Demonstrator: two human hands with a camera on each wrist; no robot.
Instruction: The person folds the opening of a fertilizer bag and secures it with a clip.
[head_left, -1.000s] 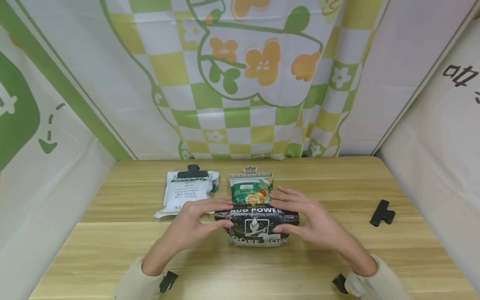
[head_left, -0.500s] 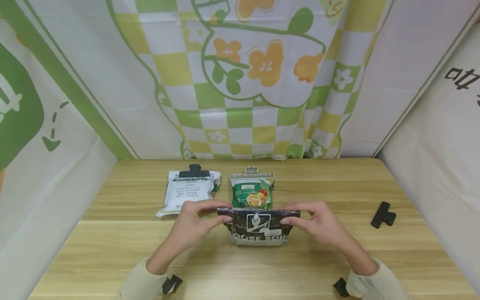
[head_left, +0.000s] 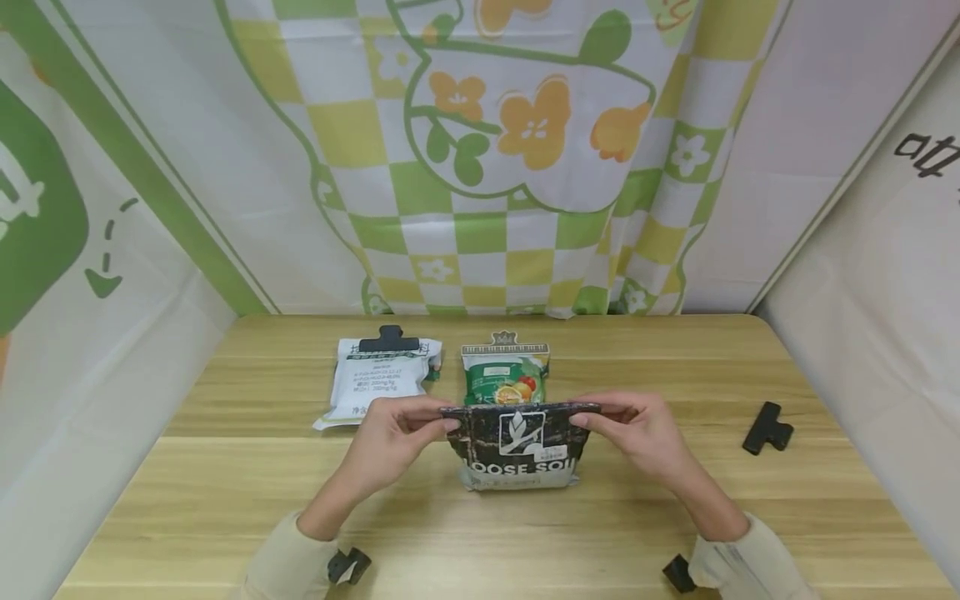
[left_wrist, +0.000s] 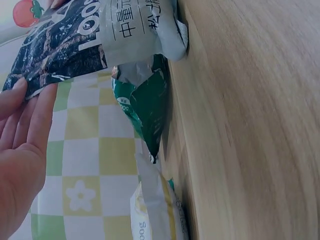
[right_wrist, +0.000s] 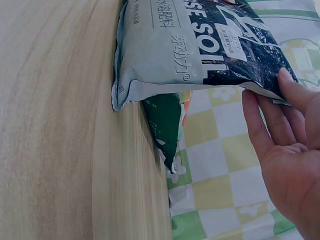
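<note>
A black and grey bag lettered "LOOSE SOIL" [head_left: 521, 450] stands upright on the table, its top edge folded over. My left hand [head_left: 393, 442] pinches the left end of that top edge between thumb and fingers. At the right end, my right hand [head_left: 637, 433] pinches it the same way. In the left wrist view the thumb lies on the front of the bag [left_wrist: 60, 50] with fingers behind it. The right wrist view shows a white barcode sticker [right_wrist: 231, 42] on the bag's front. Right behind it is a green packet with fruit pictures [head_left: 502, 379], its lower part hidden.
A white packet [head_left: 378, 383] closed with a black clip [head_left: 389, 339] lies at the back left. A light, patterned clip [head_left: 505, 343] sits on the green packet's top. Another black clip [head_left: 767, 428] lies on the wooden table [head_left: 750, 517] at right. A checkered curtain [head_left: 487, 242] hangs behind.
The bag's top strip with "BUD POWER" has been folded back out of sight. Both hands have shifted to pinch the folded edge's ends, and the edge has risen slightly.
</note>
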